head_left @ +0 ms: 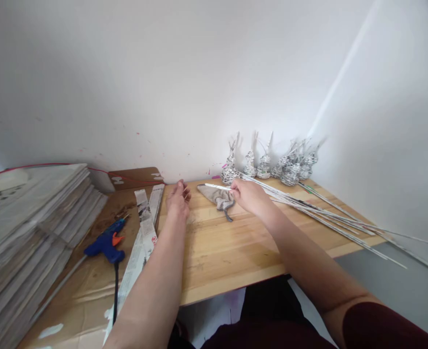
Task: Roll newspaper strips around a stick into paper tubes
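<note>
My right hand [249, 195] is closed in a pinch on the end of a short white rolled-paper tube [217, 186], which points left. Beneath the tube lies a crumpled grey-brown cloth [219, 198] with a dark cord-like end trailing toward me. To the left of the cloth, my left hand [178, 199] hovers at the board with its fingers curled together. A thin line shows at those fingertips, too small to make out. Long white paper tubes [308, 207] lie in a loose bundle beyond and right of my right hand.
Several woven paper figures [264, 167] stand along the wall at the back. On the left are folded newspaper strips [146, 228], a blue glue gun [107, 245] on cardboard, and a tall stack of paper [42, 232]. The wooden board [232, 261] ends close to my body.
</note>
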A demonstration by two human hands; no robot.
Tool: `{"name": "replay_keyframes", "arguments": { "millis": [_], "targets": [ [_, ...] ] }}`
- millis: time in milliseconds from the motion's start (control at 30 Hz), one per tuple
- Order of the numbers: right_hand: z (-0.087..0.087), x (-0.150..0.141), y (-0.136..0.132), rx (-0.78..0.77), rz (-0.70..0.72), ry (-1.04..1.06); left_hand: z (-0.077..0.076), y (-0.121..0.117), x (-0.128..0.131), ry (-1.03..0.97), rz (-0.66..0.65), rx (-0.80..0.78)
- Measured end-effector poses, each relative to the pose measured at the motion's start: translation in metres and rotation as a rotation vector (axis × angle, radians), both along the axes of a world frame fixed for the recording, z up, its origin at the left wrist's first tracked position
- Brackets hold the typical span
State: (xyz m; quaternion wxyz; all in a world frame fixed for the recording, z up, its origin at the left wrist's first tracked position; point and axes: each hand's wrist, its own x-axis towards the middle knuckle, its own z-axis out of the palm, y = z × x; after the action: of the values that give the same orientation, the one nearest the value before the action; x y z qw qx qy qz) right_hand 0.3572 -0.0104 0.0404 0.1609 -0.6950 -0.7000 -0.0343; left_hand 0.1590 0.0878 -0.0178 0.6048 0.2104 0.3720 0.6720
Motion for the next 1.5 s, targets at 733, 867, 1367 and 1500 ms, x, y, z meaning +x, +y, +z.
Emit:
{"name": "replay_keyframes", "arguments": {
  "millis": [733,867,1367,1500],
  "targets": [
    [-0.038,0.106,0.064,0.1,-0.272,-0.093,0.006,-0.007,0.01,0.28,0.05,0.035],
    [-0.039,0.095,0.066,0.124,-0.264,-0.094,0.004,-0.005,0.009,0.269,0.07,0.036],
    [-0.049,-0.036,0.034,0.152,0.217,0.049,-0.004,-0.005,0.008,0.293,0.038,0.146],
    [-0.065,-0.046,0.032,0.098,0.379,0.007,-0.001,-0.009,0.01,0.313,0.053,0.148]
  ]
}}
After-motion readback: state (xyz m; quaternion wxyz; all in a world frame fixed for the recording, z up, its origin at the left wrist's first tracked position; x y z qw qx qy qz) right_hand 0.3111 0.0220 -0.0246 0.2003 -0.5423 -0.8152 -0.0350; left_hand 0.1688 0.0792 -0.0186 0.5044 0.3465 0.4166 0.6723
